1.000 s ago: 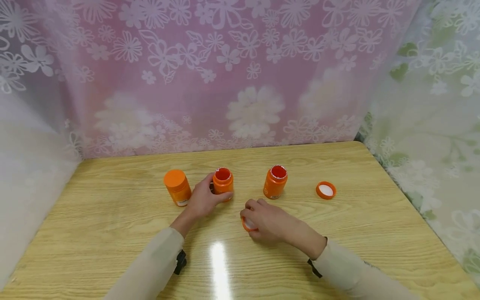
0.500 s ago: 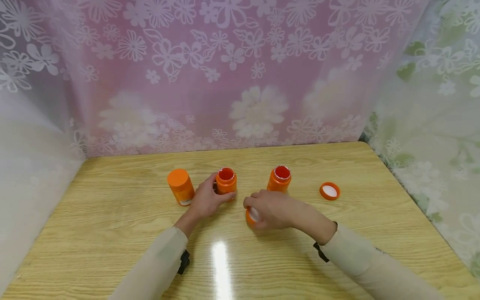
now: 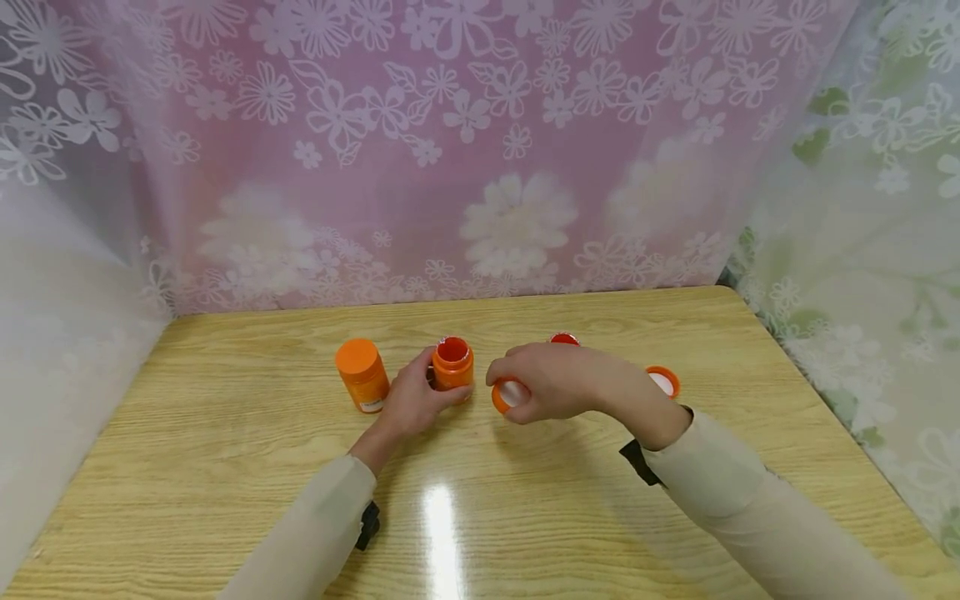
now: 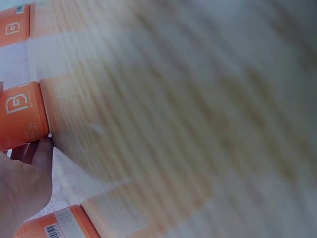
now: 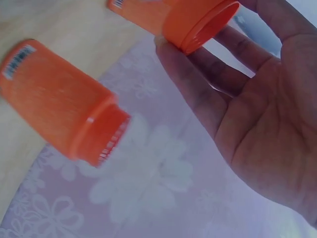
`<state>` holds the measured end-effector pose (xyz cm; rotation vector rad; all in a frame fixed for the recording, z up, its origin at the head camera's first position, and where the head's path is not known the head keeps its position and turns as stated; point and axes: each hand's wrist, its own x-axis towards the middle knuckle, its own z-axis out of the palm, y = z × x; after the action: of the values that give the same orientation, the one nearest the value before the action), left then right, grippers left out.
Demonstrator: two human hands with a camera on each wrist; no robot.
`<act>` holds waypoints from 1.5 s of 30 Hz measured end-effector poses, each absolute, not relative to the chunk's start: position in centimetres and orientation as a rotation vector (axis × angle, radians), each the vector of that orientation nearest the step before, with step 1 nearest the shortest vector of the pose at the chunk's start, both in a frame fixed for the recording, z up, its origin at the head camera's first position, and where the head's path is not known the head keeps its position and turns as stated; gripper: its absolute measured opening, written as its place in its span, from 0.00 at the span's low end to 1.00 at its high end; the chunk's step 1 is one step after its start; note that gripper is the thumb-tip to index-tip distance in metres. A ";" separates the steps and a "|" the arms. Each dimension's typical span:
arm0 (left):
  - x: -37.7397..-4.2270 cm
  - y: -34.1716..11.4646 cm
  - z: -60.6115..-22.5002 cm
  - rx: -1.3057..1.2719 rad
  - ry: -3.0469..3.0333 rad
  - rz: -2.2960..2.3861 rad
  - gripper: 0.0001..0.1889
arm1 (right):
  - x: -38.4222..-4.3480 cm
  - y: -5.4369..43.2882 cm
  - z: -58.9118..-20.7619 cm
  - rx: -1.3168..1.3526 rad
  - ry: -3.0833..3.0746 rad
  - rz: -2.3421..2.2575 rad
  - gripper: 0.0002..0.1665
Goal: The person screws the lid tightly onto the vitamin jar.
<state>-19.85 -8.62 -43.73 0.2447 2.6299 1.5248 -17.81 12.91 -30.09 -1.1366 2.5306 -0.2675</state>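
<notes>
My left hand (image 3: 411,400) grips an orange jar (image 3: 453,372) whose lid is off, thumb on the near side and fingers behind. Its red inside and ragged foil rim show from above. The left wrist view has the hand low against the jar's printed side (image 4: 22,114). To the right of that jar, my right hand (image 3: 558,379) pinches an orange lid (image 3: 512,394) by its edge, tilted so the white liner shows. In the right wrist view the lid (image 5: 200,22) sits between fingertips and thumb. A second uncapped jar (image 3: 565,338) is mostly hidden behind my right hand.
A capped orange jar (image 3: 360,377) stands just left of my left hand. Another orange lid (image 3: 663,381) lies liner-up at the right, partly covered by my right wrist. The wooden table (image 3: 225,467) ends at a flowered pink curtain (image 3: 420,208).
My right hand has lifted the lid from the table and moved away from me, now covering most of the second uncapped jar. My left hand stays on its jar.
</notes>
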 end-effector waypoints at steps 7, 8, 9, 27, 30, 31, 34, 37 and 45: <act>-19.9 -8.6 -43.8 0.239 2.627 1.528 0.33 | -18.8 12.6 -28.5 -1.159 2.517 -0.303 0.19; -19.9 -8.6 -43.8 0.241 2.626 1.530 0.33 | -18.9 12.6 -28.4 -1.155 2.518 -0.313 0.19; -19.8 -8.6 -43.8 0.244 2.625 1.532 0.33 | -19.1 12.5 -28.3 -1.151 2.521 -0.321 0.19; -19.9 -8.6 -43.8 0.251 2.655 1.508 0.32 | -21.1 10.8 -29.9 -1.285 2.800 -0.611 0.24; -19.9 -8.6 -43.8 0.244 2.661 1.498 0.31 | -21.2 10.4 -30.4 -1.246 2.809 -0.663 0.27; -19.9 -8.6 -43.9 0.244 2.663 1.496 0.31 | -21.2 10.2 -30.5 -1.232 2.810 -0.684 0.27; -19.9 -8.6 -43.9 0.247 2.667 1.490 0.31 | -21.2 9.8 -31.0 -1.195 2.830 -0.741 0.29; -20.0 -8.6 -44.0 0.253 2.668 1.492 0.31 | -21.2 9.4 -31.5 -1.173 2.852 -0.816 0.30; -20.0 -8.7 -44.1 0.292 2.674 1.518 0.29 | -21.3 8.5 -32.5 -1.167 2.845 -0.995 0.29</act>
<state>-19.98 -8.65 -44.12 0.2923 2.6740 1.5177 -21.34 8.47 -32.52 -1.1669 2.8450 -0.9954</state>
